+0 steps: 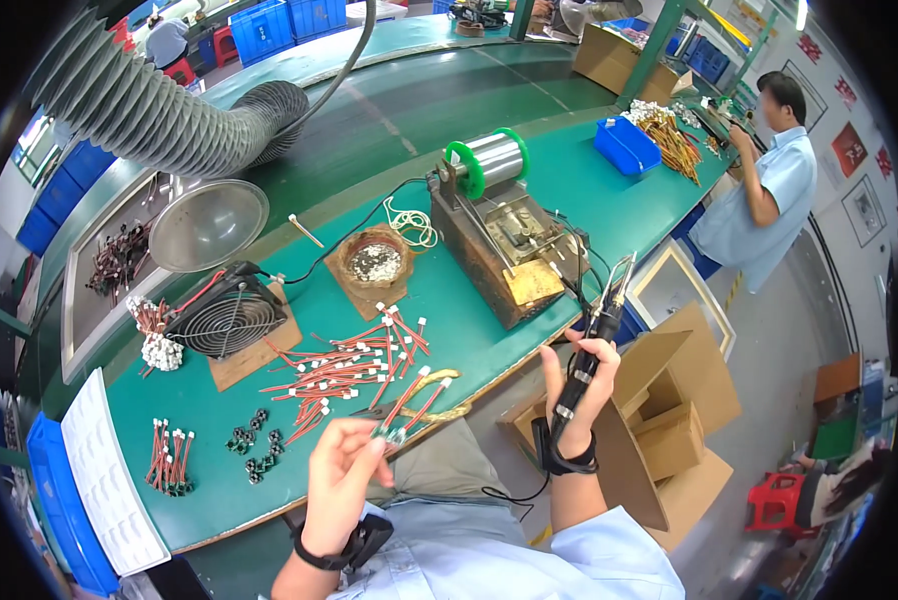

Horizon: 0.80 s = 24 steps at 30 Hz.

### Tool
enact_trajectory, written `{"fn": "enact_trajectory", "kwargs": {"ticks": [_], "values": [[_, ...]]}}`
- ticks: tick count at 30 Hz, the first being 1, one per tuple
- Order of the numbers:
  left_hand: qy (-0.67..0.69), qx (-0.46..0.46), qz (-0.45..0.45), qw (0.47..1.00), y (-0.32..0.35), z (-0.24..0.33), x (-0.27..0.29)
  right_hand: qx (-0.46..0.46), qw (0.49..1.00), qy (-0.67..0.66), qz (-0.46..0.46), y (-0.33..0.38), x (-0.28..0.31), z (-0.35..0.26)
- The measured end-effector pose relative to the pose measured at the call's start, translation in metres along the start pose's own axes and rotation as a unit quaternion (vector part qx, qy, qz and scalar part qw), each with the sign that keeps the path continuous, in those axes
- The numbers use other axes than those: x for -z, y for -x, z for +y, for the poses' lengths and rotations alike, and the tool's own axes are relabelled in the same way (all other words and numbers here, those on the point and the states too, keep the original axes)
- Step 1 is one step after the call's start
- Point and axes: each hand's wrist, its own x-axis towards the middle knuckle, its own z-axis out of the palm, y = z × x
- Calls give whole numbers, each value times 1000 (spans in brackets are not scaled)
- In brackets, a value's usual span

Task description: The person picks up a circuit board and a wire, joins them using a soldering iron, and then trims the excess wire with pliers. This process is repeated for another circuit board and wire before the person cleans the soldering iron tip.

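My left hand (337, 478) is closed in a pinch on a small circuit board (396, 436), from which two red leads with white plugs stick up. A black soldering iron (573, 388) is gripped in my right hand (591, 395), its metal tip pointing up, away from the board. Just behind the held board lie yellow-handled pliers (447, 413) at the table's edge. Left of them spreads a pile of red leads (334, 372) with white plugs. Farther left sit several loose small boards (253, 446) and a row of boards with leads attached (172, 458).
A solder spool (494, 163) tops a metal soldering unit (484, 255) with a yellow sponge (535, 281). Nearby stand a round dish (377, 262), a black fan (227, 322) and a grey duct (159, 100). Cardboard boxes (669, 440) stand at right; a co-worker (769, 190) works beyond.
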Motion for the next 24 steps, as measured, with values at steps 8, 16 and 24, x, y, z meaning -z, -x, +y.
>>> {"fn": "enact_trajectory", "kwargs": {"ticks": [8,16,24], "values": [[0,22,-56,998,-54,1,-45,78,996,51,4,-16,-15,23],[-33,-66,83,994,-21,18,-8,200,956,-75,-201,-40,-25,-21],[-1,-70,132,989,23,10,35,198,945,-119,-231,-21,-45,-33]]}}
